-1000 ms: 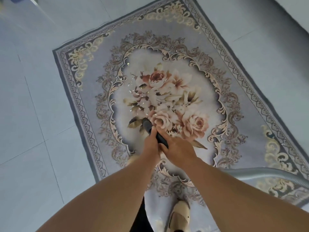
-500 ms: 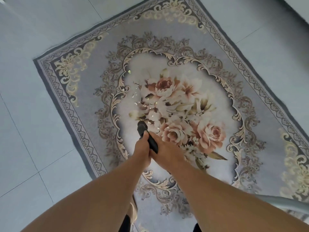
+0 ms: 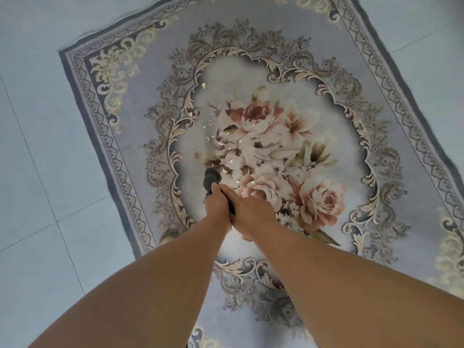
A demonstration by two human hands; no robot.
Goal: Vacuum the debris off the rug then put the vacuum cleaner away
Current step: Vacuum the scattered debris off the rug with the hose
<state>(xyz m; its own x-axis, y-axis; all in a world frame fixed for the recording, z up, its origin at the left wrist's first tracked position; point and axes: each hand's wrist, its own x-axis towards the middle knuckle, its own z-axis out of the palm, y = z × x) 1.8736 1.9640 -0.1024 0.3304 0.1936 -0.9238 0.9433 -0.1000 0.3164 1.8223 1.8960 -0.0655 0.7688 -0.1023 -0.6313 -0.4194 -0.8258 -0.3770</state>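
Head view looks down along a person's two bare forearms, which meet over the middle of a floral rug (image 3: 150, 79). Both hands hold the dark vacuum nozzle (image 3: 212, 177). The left hand (image 3: 217, 205) grips it from the left with the thumb lying along the top. The right hand (image 3: 252, 210) wraps it from the right, fingers (image 3: 233, 194) curled over the tube, and the two hands press together. The nozzle's mouth sits low over the pale oval panel at the lower left edge of the printed rose bouquet (image 3: 271, 151); I cannot tell whether it touches the pile. The debris (image 3: 221, 144), small pale flakes, lies scattered just beyond the nozzle along the bouquet's left side, with one stray fleck further up. The rug lies on a pale tiled floor (image 3: 37, 172).
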